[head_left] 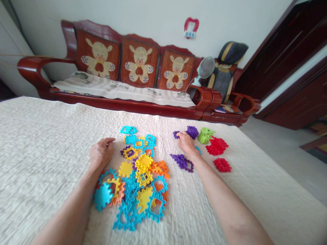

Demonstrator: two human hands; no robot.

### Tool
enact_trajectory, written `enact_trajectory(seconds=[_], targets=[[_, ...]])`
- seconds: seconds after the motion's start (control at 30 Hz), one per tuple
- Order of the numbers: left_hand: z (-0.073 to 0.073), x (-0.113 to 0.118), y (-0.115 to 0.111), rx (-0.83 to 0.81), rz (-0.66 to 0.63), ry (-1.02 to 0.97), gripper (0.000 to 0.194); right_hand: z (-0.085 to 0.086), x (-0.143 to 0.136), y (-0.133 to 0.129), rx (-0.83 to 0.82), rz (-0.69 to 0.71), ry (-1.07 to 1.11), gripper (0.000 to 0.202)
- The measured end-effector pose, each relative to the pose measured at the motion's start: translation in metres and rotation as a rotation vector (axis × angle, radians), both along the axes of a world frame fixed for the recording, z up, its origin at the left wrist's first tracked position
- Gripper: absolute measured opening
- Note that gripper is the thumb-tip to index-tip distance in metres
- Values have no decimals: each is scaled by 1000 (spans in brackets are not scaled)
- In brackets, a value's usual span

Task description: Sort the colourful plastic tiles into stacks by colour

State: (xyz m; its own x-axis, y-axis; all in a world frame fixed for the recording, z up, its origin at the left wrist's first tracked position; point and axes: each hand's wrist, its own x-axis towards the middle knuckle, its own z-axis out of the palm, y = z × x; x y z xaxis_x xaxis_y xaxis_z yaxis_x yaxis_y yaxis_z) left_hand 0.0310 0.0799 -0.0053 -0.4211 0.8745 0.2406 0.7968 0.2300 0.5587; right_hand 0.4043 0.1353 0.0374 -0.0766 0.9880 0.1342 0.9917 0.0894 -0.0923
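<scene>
My right hand (186, 142) pinches a small purple interlocking plastic piece (176, 134) at the far side of the bed-like surface. Just beyond it lies a purple stack (192, 132), and nearer to me is a loose purple group (182, 161). On the left, my left hand (101, 152) rests empty beside the mixed pile, one finger stretched toward the right. That pile holds several notched pieces: blue pieces (103, 196), yellow pieces (144, 162) and orange pieces (160, 168), some solid and some with window-like cutouts. A purple-and-yellow pair (129, 152) lies close to my left hand.
Right of my right hand sit a green stack (205, 135) and two red groups, a farther red stack (217, 146) and a nearer red stack (222, 165). A quilted white cover (46, 146) spreads underneath. Beyond its far edge stands a wooden sofa (133, 105) with a small fan (206, 68).
</scene>
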Motion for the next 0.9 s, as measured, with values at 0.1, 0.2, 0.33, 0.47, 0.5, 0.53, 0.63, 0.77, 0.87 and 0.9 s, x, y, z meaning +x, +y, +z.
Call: enact_trajectory(seconds=[0.1, 0.2, 0.33, 0.47, 0.5, 0.53, 0.63, 0.77, 0.87, 0.9], targets=[[1, 0, 0, -11, 0, -2, 39, 1, 0, -1, 22, 3, 10, 35], [1, 0, 0, -12, -3, -1, 40, 3, -2, -1, 46, -15, 19, 31], [0, 0, 0, -8, -14, 6, 40, 5, -5, -1, 64, -50, 26, 28], [-1, 0, 0, -2, -11, 11, 39, 5, -7, 2, 62, -74, 22, 26], [-1, 0, 0, 2, -10, 10, 39, 5, -7, 3, 56, -79, 16, 26], [-1, 0, 0, 7, -9, 10, 39, 6, -8, 3, 50, -87, 8, 25], [-2, 0, -1, 26, -7, 6, 38, 6, -9, 3, 35, -117, -12, 24], [-4, -1, 0, 37, -9, -6, 37, 7, -10, 2, 17, -112, -23, 24], [-4, -2, 0, 46, -7, -9, 36, 6, -9, 2, 6, -92, -27, 25], [-4, -1, 0, 45, -9, -5, 37, 6, -9, 3, 6, -84, -23, 26]])
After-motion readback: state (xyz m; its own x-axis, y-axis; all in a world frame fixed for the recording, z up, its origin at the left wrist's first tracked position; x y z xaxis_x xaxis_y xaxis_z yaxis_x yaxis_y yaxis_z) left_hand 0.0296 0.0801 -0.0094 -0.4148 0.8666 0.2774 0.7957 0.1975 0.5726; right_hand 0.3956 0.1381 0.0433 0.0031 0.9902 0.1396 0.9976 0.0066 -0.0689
